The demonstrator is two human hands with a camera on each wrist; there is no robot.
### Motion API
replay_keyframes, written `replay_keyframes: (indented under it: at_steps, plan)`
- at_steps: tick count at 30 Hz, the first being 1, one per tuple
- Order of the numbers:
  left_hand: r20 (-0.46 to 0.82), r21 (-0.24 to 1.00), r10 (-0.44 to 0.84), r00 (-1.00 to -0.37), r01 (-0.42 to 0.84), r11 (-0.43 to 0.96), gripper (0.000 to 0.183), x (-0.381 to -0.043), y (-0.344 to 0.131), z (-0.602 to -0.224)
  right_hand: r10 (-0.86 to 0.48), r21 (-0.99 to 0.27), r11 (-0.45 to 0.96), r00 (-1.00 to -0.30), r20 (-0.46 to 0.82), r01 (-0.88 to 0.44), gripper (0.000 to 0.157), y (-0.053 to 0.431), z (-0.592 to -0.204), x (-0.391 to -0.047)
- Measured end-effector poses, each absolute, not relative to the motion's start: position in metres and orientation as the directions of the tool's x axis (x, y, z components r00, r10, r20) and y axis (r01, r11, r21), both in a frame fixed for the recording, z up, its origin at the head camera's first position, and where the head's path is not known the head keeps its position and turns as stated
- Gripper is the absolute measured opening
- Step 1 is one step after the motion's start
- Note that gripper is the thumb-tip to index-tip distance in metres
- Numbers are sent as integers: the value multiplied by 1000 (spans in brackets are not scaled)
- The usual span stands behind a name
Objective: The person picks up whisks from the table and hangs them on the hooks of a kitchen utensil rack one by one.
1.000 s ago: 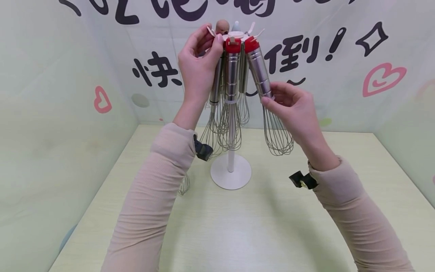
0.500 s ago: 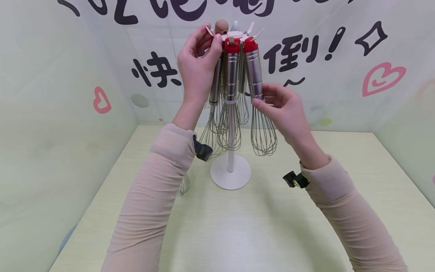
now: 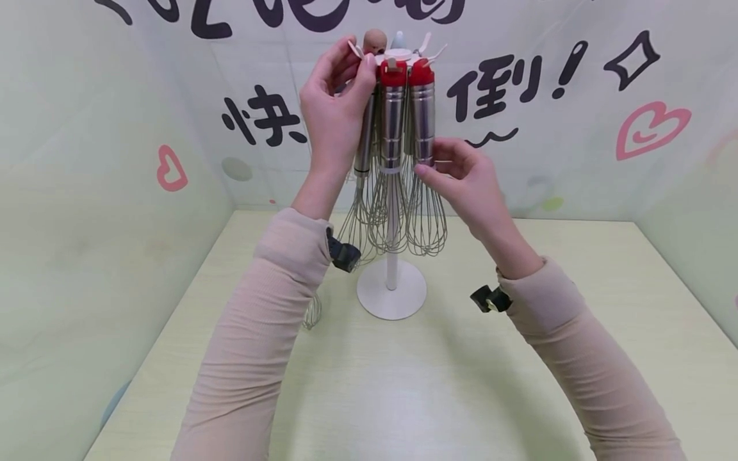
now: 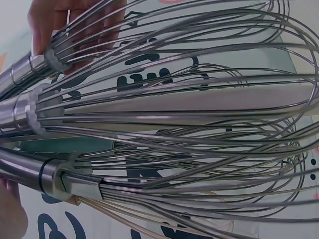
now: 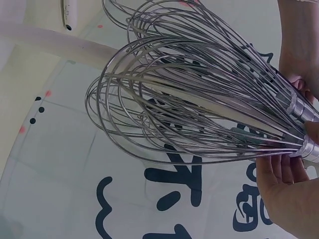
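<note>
In the head view, my left hand [image 3: 336,109] is up at the top of a white stand, thumb and fingers pinching one of its hooks [image 3: 354,48]. My right hand [image 3: 469,186] holds the lower end of a steel handle on a red-topped whisk [image 3: 423,115], which hangs nearly upright at the stand's right front. Beside it hangs a second red-topped whisk [image 3: 393,121]. A slimmer steel whisk [image 3: 364,144] hangs below my left hand. The right wrist view shows my right fingers [image 5: 284,169] at the handle's end, just above the wire loops [image 5: 164,99].
The stand's round white base [image 3: 391,298] rests on a pale wooden table [image 3: 369,397]. Wire loops of another whisk [image 3: 312,314] show on the table beside my left sleeve. A brown ball-shaped top [image 3: 375,41] rises behind the stand. A printed cloth [image 3: 576,160] forms the backdrop.
My right hand has moved left with the red-topped whisk, swinging it from a slant to nearly vertical, close beside its neighbour. My left hand stays at the hook.
</note>
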State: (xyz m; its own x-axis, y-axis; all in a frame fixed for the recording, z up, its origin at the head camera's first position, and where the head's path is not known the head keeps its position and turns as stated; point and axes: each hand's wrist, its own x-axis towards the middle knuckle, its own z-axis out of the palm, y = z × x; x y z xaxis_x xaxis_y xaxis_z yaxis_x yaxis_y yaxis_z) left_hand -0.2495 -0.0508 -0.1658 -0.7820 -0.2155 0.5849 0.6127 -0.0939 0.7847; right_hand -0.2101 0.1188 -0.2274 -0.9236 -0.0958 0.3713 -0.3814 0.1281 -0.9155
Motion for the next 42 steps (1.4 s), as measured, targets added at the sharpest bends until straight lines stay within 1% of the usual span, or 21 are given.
replay_keyframes:
  at_steps: [10, 17, 20, 26, 28, 32, 38, 42]
  plan:
    - [587, 782, -191, -787, 612, -119, 52, -245, -50, -164, -129, -913, 138, -921, 368, -384, 42, 114, -224, -212]
    - [601, 784, -177, -779, 618, -59, 54, -243, -52, -166, -154, -906, 161, -917, 367, -390, 42, 114, -223, -213]
    - [590, 795, -205, -781, 607, -24, 50, -241, -54, -166, -169, -906, 167, -917, 362, -389, 43, 114, -222, -213]
    - [564, 818, -307, -767, 570, 78, 42, -238, -65, -172, -187, -904, 187, -917, 352, -385, 43, 115, -221, -213]
    - [561, 822, -338, -756, 557, 118, 38, -238, -70, -178, -185, -903, 181, -915, 358, -390, 43, 116, -220, -214]
    - [533, 844, -379, -757, 505, 180, 33, -237, -81, -191, -162, -900, 158, -910, 382, -406, 42, 118, -218, -214]
    - [483, 875, -408, -775, 417, 245, 31, -241, -99, -224, -92, -894, 101, -898, 429, -437, 39, 125, -210, -216]
    - [454, 889, -409, -791, 368, 274, 32, -243, -110, -248, -51, -880, 90, -885, 463, -466, 37, 128, -203, -218]
